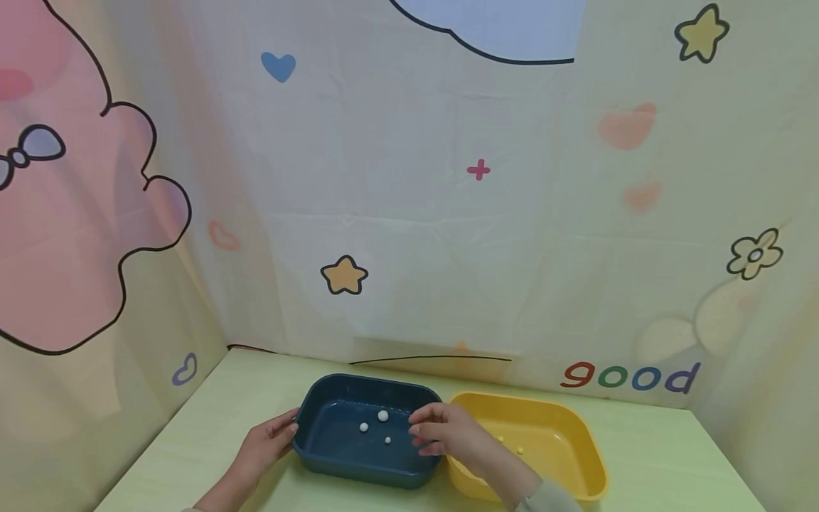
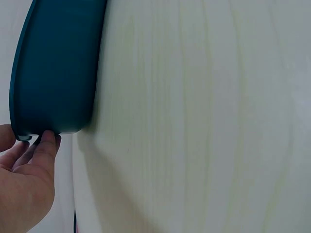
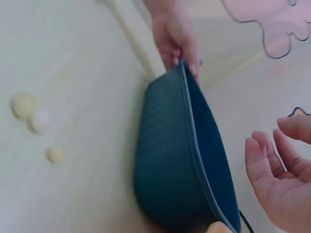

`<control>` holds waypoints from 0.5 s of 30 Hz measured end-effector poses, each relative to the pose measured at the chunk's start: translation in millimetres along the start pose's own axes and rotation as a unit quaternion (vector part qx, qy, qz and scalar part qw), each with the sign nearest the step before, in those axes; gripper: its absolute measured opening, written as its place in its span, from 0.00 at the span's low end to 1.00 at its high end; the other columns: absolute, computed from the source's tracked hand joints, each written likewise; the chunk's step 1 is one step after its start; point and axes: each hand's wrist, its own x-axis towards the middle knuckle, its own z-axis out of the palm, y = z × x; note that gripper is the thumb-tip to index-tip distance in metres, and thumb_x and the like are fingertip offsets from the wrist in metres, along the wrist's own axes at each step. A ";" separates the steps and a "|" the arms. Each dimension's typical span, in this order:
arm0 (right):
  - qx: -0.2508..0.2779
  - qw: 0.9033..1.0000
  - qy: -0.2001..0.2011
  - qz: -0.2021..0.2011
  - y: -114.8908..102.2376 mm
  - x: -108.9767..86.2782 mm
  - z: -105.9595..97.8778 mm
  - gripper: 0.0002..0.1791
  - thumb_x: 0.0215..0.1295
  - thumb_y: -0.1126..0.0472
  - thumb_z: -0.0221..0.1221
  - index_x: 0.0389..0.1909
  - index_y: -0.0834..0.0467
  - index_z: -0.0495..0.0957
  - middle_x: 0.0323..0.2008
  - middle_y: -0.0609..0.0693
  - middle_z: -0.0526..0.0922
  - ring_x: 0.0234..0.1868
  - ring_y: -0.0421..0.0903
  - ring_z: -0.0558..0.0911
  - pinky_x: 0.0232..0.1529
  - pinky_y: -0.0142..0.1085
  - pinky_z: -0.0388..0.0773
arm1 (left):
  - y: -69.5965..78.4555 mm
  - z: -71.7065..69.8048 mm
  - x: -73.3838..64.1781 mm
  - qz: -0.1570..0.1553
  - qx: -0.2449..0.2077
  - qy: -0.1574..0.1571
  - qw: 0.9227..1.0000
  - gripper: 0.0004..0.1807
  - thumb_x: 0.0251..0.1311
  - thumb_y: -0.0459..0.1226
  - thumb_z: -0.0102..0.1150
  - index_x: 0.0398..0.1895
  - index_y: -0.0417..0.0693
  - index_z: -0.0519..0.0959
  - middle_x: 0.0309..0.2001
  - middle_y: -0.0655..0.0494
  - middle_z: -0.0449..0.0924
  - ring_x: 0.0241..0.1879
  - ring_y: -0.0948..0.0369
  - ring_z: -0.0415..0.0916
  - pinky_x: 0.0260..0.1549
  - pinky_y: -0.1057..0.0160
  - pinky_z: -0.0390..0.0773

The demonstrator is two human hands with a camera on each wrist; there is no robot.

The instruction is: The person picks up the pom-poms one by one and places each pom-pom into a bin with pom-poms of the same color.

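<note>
A dark blue plastic basin stands on the table with three small white balls of differing size inside. At its left end my left hand grips the rim, thumb near the top edge and fingertips against the outer wall, as the left wrist view shows. My right hand hovers over the basin's right end, fingers loosely bent and apart, nothing visible between them. In the right wrist view its fingers are beside the basin's opening. A yellow basin stands to the right, partly hidden behind my right forearm.
Two small yellow balls show inside the yellow basin. On the pale wood-grain table, blurred yellowish balls and a whitish ball lie near the blue basin in the right wrist view. A printed curtain hangs behind the table.
</note>
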 end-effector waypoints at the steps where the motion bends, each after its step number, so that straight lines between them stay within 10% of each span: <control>1: 0.010 1.000 0.000 0.000 2.1 -3.7 0.3 0.12 0.74 0.65 0.57 0.51 0.68 0.77 0.41 0.48 0.83 0.38 0.40 0.82 0.47 0.36 0.89 | -0.8 -0.1 0.0 0.000 0.001 -0.001 1.000 0.23 0.77 0.30 0.48 0.70 0.25 0.67 0.65 0.29 0.74 0.63 0.41 0.79 0.53 0.56 0.89; 15: -0.004 0.999 -0.015 0.029 48.3 -51.5 4.9 0.16 0.70 0.63 0.60 0.51 0.72 0.78 0.36 0.46 0.84 0.37 0.40 0.79 0.41 0.30 0.84 | -1.3 0.6 -2.2 -0.004 0.002 -0.007 1.000 0.23 0.77 0.30 0.48 0.70 0.25 0.67 0.66 0.28 0.73 0.63 0.41 0.79 0.54 0.55 0.88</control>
